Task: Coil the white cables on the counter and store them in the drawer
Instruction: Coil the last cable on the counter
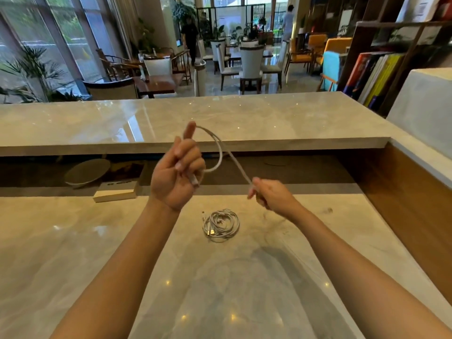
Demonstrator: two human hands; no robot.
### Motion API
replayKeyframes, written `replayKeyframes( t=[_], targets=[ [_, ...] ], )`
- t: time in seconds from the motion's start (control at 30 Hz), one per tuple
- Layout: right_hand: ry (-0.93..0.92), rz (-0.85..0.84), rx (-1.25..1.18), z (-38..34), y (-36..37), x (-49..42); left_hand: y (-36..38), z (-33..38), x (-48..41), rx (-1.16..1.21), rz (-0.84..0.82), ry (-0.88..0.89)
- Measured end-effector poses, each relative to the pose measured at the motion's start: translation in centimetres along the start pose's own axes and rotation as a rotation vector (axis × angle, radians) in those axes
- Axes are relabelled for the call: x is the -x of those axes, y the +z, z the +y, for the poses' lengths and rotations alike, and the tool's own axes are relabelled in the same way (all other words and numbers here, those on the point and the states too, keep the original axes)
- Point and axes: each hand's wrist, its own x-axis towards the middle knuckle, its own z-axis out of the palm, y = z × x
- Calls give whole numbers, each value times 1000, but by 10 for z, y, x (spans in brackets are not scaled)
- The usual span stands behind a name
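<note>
**Cable looped in mid-air above marble counter**

Two bare forearms reach in from the bottom edge over the pale marble counter (pixel 97 253), both hands raised above its glossy surface. At left, the left hand (pixel 177 176) is turned palm toward its owner, its fingers curled closed around a white cable (pixel 219 152), with the index finger pointing up. The cable rises over that fingertip, arcs round in a single open loop and returns to the fist, where its plug end (pixel 195 180) pokes out below the fingers. From the top of the loop a straight run crosses down to the right hand (pixel 270 194), which is closed on it, pinching the cable taut at the fingertips. Both hands hold the cable clear of the counter.

Directly below and between the two wrists, a second bundle of white cable (pixel 221 225) lies already coiled on the marble, connectors showing at its left side, touched by neither hand.

Farther back, a raised marble ledge (pixel 171 118) runs the width of the counter. In the shadowed recess under it sit a round grey disc (pixel 88 171) and a flat boxed item (pixel 115 192). Beyond lie dining chairs, plants and a bookshelf (pixel 376 77), with a person in dark clothes (pixel 189 37) standing in the distance.
</note>
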Motion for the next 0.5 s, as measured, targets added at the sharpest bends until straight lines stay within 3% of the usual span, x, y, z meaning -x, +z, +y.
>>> replayKeyframes(
  t=[0.1,0.2,0.27,0.3,0.37,0.5],
  targets=[
    [-6,-63,288,7,17,14,5,-1,-11,-291,232,140],
    [-173,-94,602,-31,30,21,0,-16,-14,-1101,405,129],
    [-300,-86,612,-61,24,27,-9,-24,-10,-1713,309,-9],
    [-359,-81,580,-74,16,30,-12,-25,-7,-1880,246,-90],
    [-437,-70,550,-96,-6,32,-12,-21,0,-1808,209,-244],
    [-464,30,384,-103,-39,14,-1,-8,13,-972,135,-406]
  ],
)
